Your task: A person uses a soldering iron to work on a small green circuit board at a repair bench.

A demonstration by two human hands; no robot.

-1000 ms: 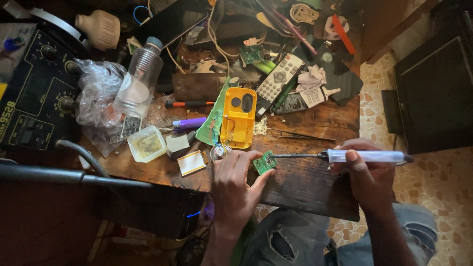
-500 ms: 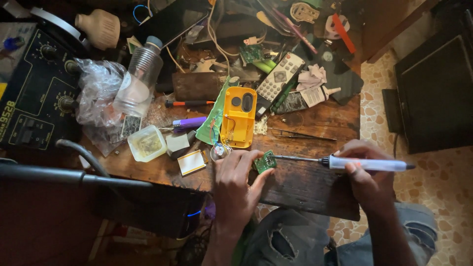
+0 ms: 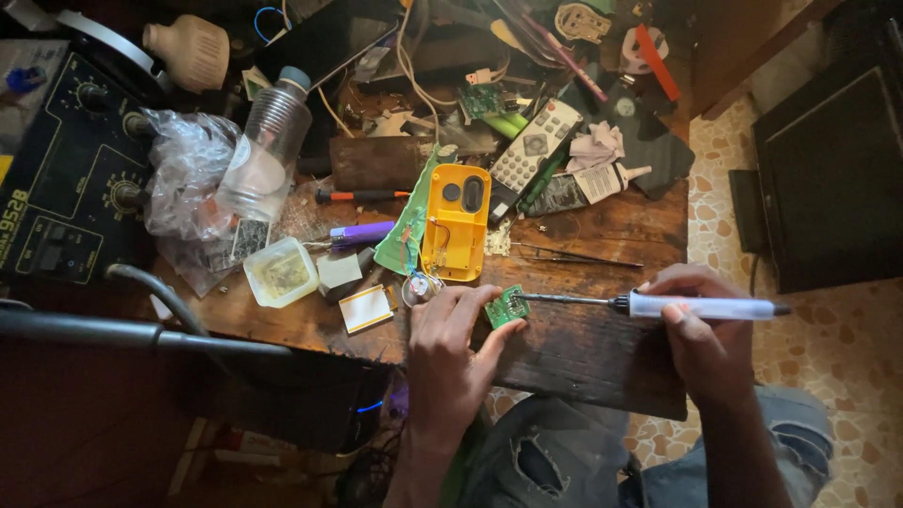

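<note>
Near the middle of the frame, the left hand (image 3: 450, 362) pinches a small green board (image 3: 506, 308) on the wooden surface (image 3: 583, 348). The right hand (image 3: 701, 334) grips a soldering iron (image 3: 649, 304) — its tip touches the board. A yellow case (image 3: 456, 222) lies just above.

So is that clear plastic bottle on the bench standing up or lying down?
Lying down. The clear plastic bottle is tipped on its side, grey cap pointing away from the person, resting against the crumpled plastic bag; it is apart from both hands.
</note>
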